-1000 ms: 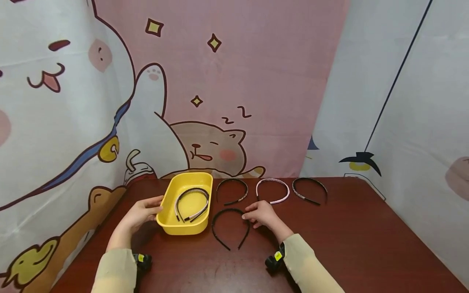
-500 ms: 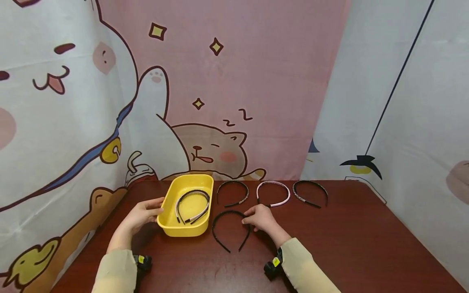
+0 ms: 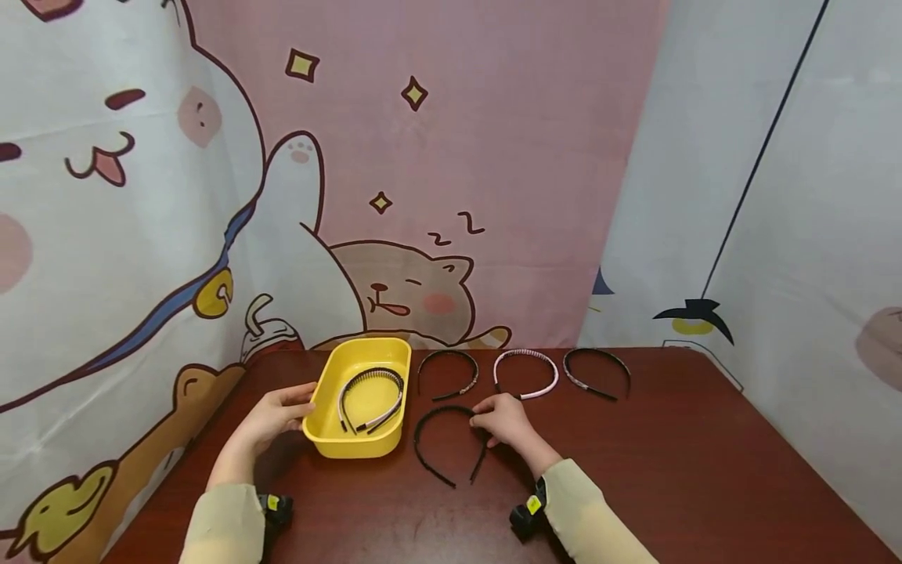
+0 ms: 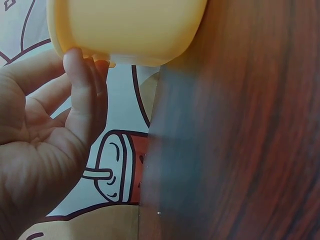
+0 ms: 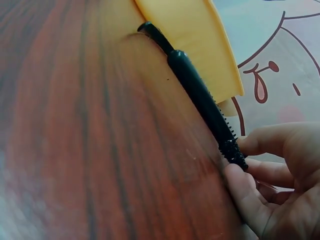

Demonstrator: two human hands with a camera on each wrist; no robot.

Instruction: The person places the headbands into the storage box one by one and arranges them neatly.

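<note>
My left hand (image 3: 279, 415) holds the left rim of a yellow plastic basin (image 3: 358, 448); in the left wrist view, thumb and fingers meet its wall (image 4: 130, 30). Several headbands (image 3: 386, 373), black and pale pink, lie together inside the basin. Just right of it, my right hand (image 3: 506, 420) pinches a black headband (image 3: 419, 446) near the right side of its arch, the two ends pointing towards me. In the right wrist view this toothed headband (image 5: 200, 97) appears edge-on between thumb and fingertips.
Along the table's back edge lie a dark headband with a patterned part (image 3: 468, 385), a pink-and-black headband (image 3: 543, 390) and another dark patterned headband (image 3: 623, 364). A cartoon-printed cloth (image 3: 535, 196) hangs behind the brown table (image 3: 669, 470).
The black headband under my right hand has shifted slightly right and turned a little, its ends moving rightward. My left hand and the basin stay in place.
</note>
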